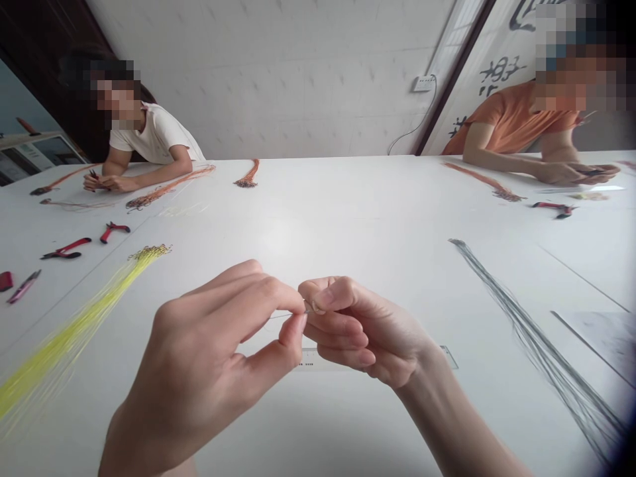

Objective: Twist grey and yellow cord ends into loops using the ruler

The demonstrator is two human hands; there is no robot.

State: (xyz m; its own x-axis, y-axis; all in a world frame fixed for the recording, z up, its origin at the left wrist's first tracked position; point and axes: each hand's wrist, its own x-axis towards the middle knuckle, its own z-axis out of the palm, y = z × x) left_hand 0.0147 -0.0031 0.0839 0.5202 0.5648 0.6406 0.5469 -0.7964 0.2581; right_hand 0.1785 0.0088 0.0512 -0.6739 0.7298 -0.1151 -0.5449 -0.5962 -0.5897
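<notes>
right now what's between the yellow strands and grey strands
Head view: left hand, right hand, the small piece they pinch, and a partly hidden ruler.

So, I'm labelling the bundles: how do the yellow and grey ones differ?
The yellow bundle lies at left, the grey bundle at right. The yellow bundle looks thicker, the grey bundle thinner. The yellow bundle's far end flares into curled tips; the grey bundle's is narrow. Both slant across the white table.

A thin strand [283, 315] runs nearly level through the left hand [213, 338], its small curled end [317, 307] in the right hand [380, 324].
</notes>
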